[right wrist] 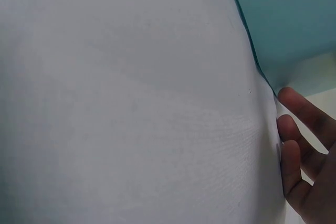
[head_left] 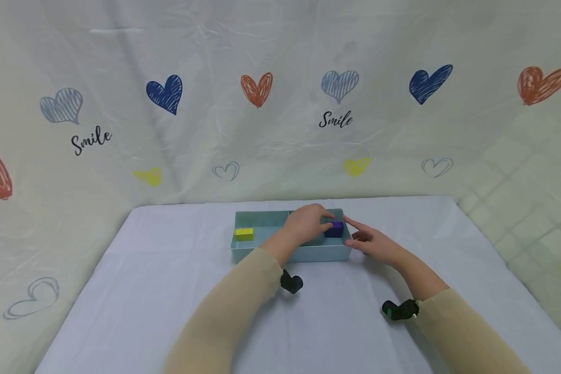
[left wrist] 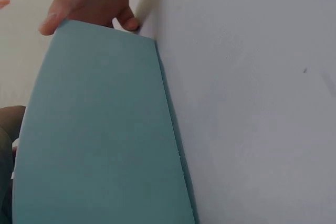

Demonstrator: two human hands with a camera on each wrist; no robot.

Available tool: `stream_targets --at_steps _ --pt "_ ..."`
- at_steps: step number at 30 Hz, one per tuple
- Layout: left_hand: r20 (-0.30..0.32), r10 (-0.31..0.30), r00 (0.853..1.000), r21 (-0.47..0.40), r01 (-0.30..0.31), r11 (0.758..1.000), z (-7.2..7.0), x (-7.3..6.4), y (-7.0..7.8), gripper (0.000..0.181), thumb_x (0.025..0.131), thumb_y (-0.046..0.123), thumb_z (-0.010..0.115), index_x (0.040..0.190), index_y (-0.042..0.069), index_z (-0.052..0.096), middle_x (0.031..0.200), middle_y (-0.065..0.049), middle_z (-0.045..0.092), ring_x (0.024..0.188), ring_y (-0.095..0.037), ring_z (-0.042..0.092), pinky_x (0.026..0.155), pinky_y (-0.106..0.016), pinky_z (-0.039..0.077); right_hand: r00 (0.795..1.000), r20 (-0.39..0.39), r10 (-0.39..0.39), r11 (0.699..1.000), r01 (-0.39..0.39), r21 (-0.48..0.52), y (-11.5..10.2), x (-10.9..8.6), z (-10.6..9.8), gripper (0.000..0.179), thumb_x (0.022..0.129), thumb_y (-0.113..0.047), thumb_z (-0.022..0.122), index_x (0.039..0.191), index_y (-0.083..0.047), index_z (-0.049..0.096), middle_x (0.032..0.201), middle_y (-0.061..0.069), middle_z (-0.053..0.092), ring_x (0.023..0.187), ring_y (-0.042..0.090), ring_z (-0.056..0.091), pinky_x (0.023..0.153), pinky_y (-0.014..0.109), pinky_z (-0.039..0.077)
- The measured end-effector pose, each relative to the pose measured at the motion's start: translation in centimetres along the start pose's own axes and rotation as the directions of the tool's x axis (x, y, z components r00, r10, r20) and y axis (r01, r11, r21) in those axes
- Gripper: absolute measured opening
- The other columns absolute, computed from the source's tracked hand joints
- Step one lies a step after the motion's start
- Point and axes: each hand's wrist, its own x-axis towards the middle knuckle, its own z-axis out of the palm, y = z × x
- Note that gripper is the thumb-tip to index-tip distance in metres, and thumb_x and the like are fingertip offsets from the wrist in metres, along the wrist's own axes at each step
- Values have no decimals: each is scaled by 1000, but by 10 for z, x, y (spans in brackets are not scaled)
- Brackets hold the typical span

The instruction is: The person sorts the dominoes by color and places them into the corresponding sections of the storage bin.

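Observation:
A shallow blue-green box with a divider stands on the table. In its right compartment is a purple block. My left hand reaches over the box from the front, thumb and a finger at the block's left end, pinching it; the left wrist view shows the box's outer wall but hides this contact. My right hand is at the box's right end. Its thumb touches the near corner and a straight finger the far corner, with the other fingers slightly bent. A yellow block lies in the left compartment.
A white cloth covers the table. Behind it hangs a pale sheet printed with hearts and words. Dark wrist devices sit below both sleeves, near the tabletop.

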Motion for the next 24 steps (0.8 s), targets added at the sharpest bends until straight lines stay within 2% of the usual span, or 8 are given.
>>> stream_targets --at_steps 5,12,16,20,22,24 --pt "-19 8 1000 -20 -8 1000 -8 -7 -1 36 98 43 60 133 33 64 132 9 61 119 -11 59 92 -33 52 1000 0 -2 1000 2 -26 -1 0 -3 75 98 -41 60 160 -29 19 140 27 49 124 40 50 94 53 48" --pt "-76 22 997 -41 -26 999 -14 -18 -6 37 99 42 60 134 31 64 133 8 61 119 -12 59 93 -34 52 1000 0 -5 998 5 -60 0 1 -8 74 100 -40 57 160 -27 17 142 28 47 125 41 49 92 51 49" --pt "-95 32 995 -46 -36 998 -16 -25 -9 39 98 45 59 135 30 63 130 9 62 112 -10 61 86 -29 53 1000 -7 -5 998 4 -56 4 -1 -10 74 101 -38 55 161 -28 12 143 31 44 114 35 59 85 42 51" --pt "-103 35 994 -71 -42 997 -18 -33 -12 41 98 47 59 136 32 61 129 10 62 102 -8 62 76 -25 52 999 -26 -36 998 34 -51 9 -7 -12 72 103 -35 51 161 -24 9 145 32 41 104 29 64 80 36 50" --pt "-100 46 994 -77 -54 996 -19 -39 -14 42 98 46 58 138 32 60 131 9 61 104 -9 62 79 -26 53 997 -49 -52 996 49 -72 10 -12 -11 70 104 -36 50 161 -22 12 146 30 40 102 28 63 78 37 50" --pt "-95 67 993 -63 -73 995 -21 -45 -17 45 99 46 57 141 30 58 135 7 59 114 -11 59 89 -29 52 995 -78 -65 992 56 -115 11 -19 -10 67 105 -37 48 161 -20 15 148 27 39 105 29 59 80 41 49"
